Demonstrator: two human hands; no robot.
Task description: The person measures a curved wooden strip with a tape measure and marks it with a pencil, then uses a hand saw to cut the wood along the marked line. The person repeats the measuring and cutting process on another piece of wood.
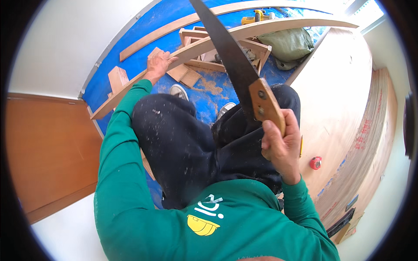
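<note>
Item: hand saw [233, 58], in the right hand [283, 141]. Dark, tapering steel blade; wooden handle fixed with metal fasteners. Fingers clamped on the handle's end, thumb laid along it. The blade points up and away from the body, perhaps to keep it clear of the knees. It crosses the long board in view; whether the two touch cannot be told.

Item: long board [265, 27], narrow pale wood, lying across the space beyond the knees; its curve may be partly the lens. The left hand [159, 65] is on it with fingers bent, seemingly to steady it; the thumb is hidden, so whether they clamp cannot be told.

Item: wooden box [264, 53], open-topped, layered ply edges, holding loose pieces; it stands below the long board in view.

Item: second strip [174, 31], flat wood, beyond the first.

Item: blue sheet [146, 85], smooth, over the floor, presumably as protection; sawdust [211, 87] lies on it, fine and tan, near flat offcuts [186, 75].

Item: soft olive bag [289, 45], creased, beside the box; yellow power tool [259, 17] further off.

Item: plywood stack [333, 87], smooth-faced, edges striped. Pencil [301, 145] and small red case [315, 163] rest on top, likely for easy reach.
</note>
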